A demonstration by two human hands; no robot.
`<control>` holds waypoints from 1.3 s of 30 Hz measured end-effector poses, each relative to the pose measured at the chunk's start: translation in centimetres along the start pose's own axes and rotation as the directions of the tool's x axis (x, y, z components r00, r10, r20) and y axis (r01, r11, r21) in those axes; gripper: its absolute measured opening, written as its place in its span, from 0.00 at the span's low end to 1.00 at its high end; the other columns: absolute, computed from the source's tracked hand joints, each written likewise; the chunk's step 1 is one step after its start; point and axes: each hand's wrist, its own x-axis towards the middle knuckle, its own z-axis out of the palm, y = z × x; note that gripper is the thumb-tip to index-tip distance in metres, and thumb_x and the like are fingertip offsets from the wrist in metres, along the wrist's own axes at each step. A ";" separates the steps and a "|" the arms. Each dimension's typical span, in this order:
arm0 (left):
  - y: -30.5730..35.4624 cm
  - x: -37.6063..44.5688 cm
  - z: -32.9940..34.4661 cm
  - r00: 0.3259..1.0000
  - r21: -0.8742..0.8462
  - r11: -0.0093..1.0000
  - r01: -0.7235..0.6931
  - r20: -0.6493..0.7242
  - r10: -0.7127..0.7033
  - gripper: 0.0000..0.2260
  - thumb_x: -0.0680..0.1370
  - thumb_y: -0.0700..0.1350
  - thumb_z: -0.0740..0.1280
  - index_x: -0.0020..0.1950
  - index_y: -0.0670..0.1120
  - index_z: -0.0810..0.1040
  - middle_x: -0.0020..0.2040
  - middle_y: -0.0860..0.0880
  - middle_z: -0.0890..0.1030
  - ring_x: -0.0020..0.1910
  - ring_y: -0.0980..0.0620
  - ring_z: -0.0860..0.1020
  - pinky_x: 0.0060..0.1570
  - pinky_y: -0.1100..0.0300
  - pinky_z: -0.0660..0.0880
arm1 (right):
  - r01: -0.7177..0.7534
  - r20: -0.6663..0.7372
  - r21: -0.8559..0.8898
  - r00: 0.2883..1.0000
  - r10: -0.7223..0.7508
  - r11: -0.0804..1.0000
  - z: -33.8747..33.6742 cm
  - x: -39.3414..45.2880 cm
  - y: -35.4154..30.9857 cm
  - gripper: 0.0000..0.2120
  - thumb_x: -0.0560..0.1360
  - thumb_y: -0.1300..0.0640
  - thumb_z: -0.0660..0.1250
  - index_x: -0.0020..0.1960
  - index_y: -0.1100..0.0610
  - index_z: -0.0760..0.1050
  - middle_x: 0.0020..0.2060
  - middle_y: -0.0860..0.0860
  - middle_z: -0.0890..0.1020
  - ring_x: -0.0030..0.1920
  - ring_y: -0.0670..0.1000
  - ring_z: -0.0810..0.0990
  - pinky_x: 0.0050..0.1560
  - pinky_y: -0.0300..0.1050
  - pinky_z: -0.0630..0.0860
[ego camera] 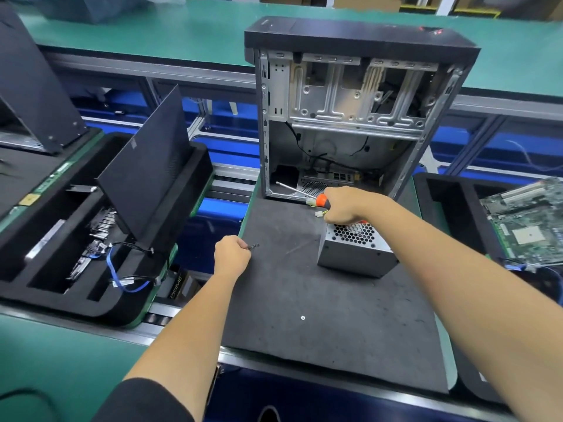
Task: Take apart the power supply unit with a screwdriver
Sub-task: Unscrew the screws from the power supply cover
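Observation:
A grey metal power supply unit (356, 254) with a honeycomb fan grille stands on the dark foam mat (320, 315), in front of the opened computer case (350, 117). My right hand (347, 208) rests on its top rear edge and grips an orange-handled screwdriver (322, 201), its shaft pointing left into the case floor. White cable connectors (318, 214) stick out beside that hand. My left hand (231, 254) is curled at the mat's left edge, with a few small dark screws (253, 246) at its fingertips.
A black foam tray (76, 269) at the left holds a leaning case side panel (143, 169), cables and parts. A green motherboard (530, 226) lies in a tray at the right. One small screw (302, 317) lies alone on the mat. Conveyor rails run behind.

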 end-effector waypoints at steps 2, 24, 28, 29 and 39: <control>0.2 -0.3 -0.2 1.000 0.017 1.000 0.013 0.004 -0.013 0.05 0.73 0.36 0.69 0.47 0.43 0.81 0.47 0.45 0.81 0.41 0.51 0.75 0.44 0.58 0.75 | 0.003 -0.002 -0.001 1.000 -0.003 1.000 -0.1 -0.1 0.1 0.06 0.76 0.58 0.63 0.47 0.56 0.65 0.41 0.53 0.72 0.37 0.48 0.69 0.33 0.44 0.65; 17.3 -6.2 4.6 0.832 -0.349 0.805 -0.479 0.110 0.543 0.29 0.71 0.35 0.71 0.67 0.50 0.63 0.46 0.54 0.76 0.36 0.58 0.73 0.31 0.73 0.70 | -0.097 -0.058 0.260 0.992 0.116 0.961 -3.9 -8.1 7.1 0.12 0.77 0.54 0.70 0.53 0.61 0.72 0.41 0.55 0.80 0.34 0.52 0.79 0.34 0.44 0.74; 18.4 -6.3 5.1 0.853 -0.304 0.817 -0.490 0.026 0.522 0.20 0.76 0.39 0.68 0.66 0.46 0.67 0.43 0.51 0.73 0.41 0.56 0.73 0.38 0.67 0.67 | -0.124 -0.109 0.187 0.983 0.146 0.974 -5.7 -10.3 7.5 0.18 0.74 0.52 0.69 0.55 0.66 0.78 0.37 0.58 0.83 0.30 0.52 0.76 0.32 0.41 0.71; 18.6 -6.3 5.3 0.823 -0.227 0.809 -0.542 0.053 0.566 0.16 0.77 0.40 0.66 0.64 0.46 0.71 0.45 0.50 0.73 0.43 0.54 0.73 0.41 0.64 0.66 | -0.124 -0.116 0.173 0.983 0.145 0.977 -6.1 -10.7 7.5 0.18 0.73 0.52 0.69 0.53 0.66 0.79 0.37 0.58 0.84 0.30 0.52 0.76 0.32 0.40 0.72; 19.2 -7.0 6.3 0.653 -0.064 0.683 -0.727 0.242 0.718 0.05 0.77 0.41 0.68 0.49 0.45 0.83 0.41 0.53 0.74 0.42 0.51 0.75 0.44 0.59 0.69 | -0.020 -0.402 0.107 0.914 0.062 0.994 -9.8 -12.9 6.0 0.11 0.67 0.52 0.76 0.45 0.57 0.82 0.38 0.52 0.82 0.36 0.50 0.79 0.29 0.39 0.70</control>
